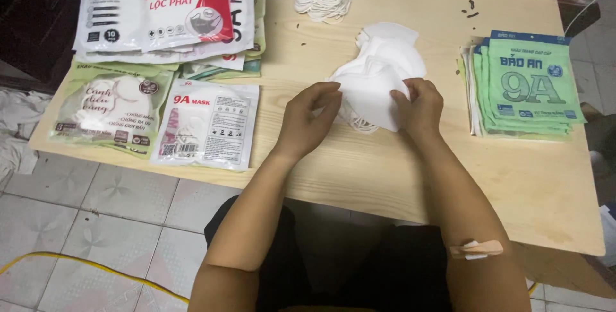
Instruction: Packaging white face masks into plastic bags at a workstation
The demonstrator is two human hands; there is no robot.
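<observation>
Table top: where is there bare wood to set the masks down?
Bare table lies below the green packets, and above them by the far edge. Another strip runs near the left hand. The left side is crowded with white packets; the right hand holds white masks.

White face masks [378, 74] lie on the pale wood-grain table [398, 164], with a stack of green-and-blue packets [529, 87] at its right edge and white-and-red packets [163, 7] at its left.

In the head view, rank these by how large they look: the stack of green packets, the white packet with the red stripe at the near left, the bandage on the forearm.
1. Stack of green packets
2. White packet with the red stripe, slightly smaller; it lies nearer the camera, so this is unsure
3. Bandage, clearly smallest
</observation>
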